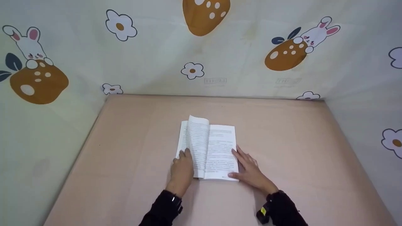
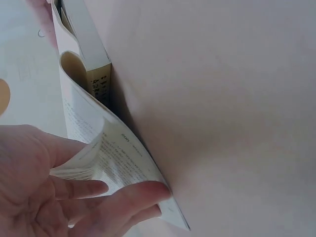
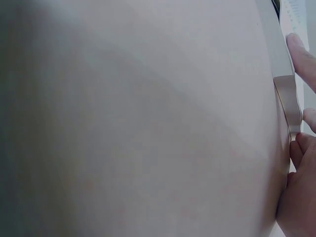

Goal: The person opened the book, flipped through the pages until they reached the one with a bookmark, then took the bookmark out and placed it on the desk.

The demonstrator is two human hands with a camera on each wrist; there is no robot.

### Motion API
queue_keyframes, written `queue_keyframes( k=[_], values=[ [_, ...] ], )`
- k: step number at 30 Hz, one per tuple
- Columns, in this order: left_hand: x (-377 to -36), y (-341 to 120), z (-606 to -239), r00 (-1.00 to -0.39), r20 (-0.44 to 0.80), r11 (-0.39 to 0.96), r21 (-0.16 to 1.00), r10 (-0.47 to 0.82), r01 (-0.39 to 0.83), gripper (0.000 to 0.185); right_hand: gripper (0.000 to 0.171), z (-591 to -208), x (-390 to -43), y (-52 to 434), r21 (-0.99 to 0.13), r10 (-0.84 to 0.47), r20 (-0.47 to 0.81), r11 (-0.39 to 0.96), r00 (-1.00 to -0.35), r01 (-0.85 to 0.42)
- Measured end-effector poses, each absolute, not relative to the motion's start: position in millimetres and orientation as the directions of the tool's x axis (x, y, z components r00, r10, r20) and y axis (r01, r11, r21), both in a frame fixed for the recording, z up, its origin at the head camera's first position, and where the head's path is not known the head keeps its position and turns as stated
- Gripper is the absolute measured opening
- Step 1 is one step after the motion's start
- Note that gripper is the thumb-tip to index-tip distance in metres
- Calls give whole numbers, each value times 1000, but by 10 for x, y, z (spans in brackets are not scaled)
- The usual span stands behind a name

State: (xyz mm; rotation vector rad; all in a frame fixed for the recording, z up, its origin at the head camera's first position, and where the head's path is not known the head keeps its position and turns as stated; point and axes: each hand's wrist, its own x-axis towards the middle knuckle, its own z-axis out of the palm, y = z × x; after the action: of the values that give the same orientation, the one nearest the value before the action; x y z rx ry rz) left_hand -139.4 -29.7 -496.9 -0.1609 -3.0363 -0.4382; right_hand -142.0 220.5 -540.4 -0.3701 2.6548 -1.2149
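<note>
An open book (image 1: 218,149) with printed white pages lies flat in the middle of the pink table (image 1: 298,150). My left hand (image 1: 182,166) is on its left side, where a sheaf of pages (image 2: 106,148) stands up in a curl, pinched between thumb and fingers (image 2: 128,195). My right hand (image 1: 248,169) lies flat at the book's right edge, thumb on the lower right corner and fingers straight along the side. In the right wrist view only the book's edge (image 3: 284,84) and my fingertips (image 3: 298,47) show. The book's spine (image 2: 98,81) carries dark lettering.
Cloth walls printed with rabbits, flowers and brown strawberries (image 1: 204,14) close the table in at the back, left and right. Bare pink tabletop surrounds the book on all sides.
</note>
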Motion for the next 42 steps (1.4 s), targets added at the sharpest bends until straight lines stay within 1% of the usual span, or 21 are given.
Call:
queue_keyframes(
  k=[4,10,13,16,19,21,26,28,31,33,37,40,42],
  values=[
    [-1408,-306,-4974,-994,80,952,290,72,92,52,89,-5382,-1421,2200,-761,-315,-89,633,-945,-140],
    [-1447,-282,-4951,-999,38,940,341,21,32,70,89,-5366,-1432,2207,-762,-315,-83,632,-945,-143],
    [-1448,-296,-4964,-999,37,944,328,25,35,77,89,-5370,-1431,2198,-764,-315,-102,632,-943,-129],
    [-1441,-320,-4976,-995,73,953,290,65,84,69,89,-5361,-1430,2191,-767,-313,-100,629,-944,-128],
    [-1434,-330,-4973,-988,111,964,232,107,131,54,89,-5355,-1434,2194,-767,-304,-92,629,-948,-127],
    [-1431,-334,-4976,-987,114,973,188,113,133,47,90,-5353,-1433,2197,-762,-301,-91,635,-949,-129],
    [-1428,-337,-4969,-993,70,989,110,95,102,40,90,-5344,-1432,2207,-758,-308,-104,640,-946,-125],
    [-1440,-328,-4959,-991,70,990,81,113,118,37,89,-5345,-1437,2210,-763,-304,-91,633,-948,-130],
    [-1453,-301,-4947,-986,71,984,79,154,159,32,89,-5355,-1440,2210,-765,-299,-77,629,-951,-136],
    [-1458,-275,-4942,-986,55,980,114,155,161,39,89,-5368,-1437,2207,-762,-306,-90,634,-948,-133],
    [-1461,-224,-4941,-992,-4,975,187,123,120,73,89,-5383,-1427,2204,-761,-316,-98,635,-944,-134],
    [-1465,-197,-4954,-994,2,981,162,108,107,90,89,-5383,-1423,2208,-763,-318,-82,630,-945,-146],
    [-1459,-187,-4975,-994,28,984,141,102,105,93,89,-5380,-1418,2212,-764,-323,-82,628,-943,-148]
  ],
)
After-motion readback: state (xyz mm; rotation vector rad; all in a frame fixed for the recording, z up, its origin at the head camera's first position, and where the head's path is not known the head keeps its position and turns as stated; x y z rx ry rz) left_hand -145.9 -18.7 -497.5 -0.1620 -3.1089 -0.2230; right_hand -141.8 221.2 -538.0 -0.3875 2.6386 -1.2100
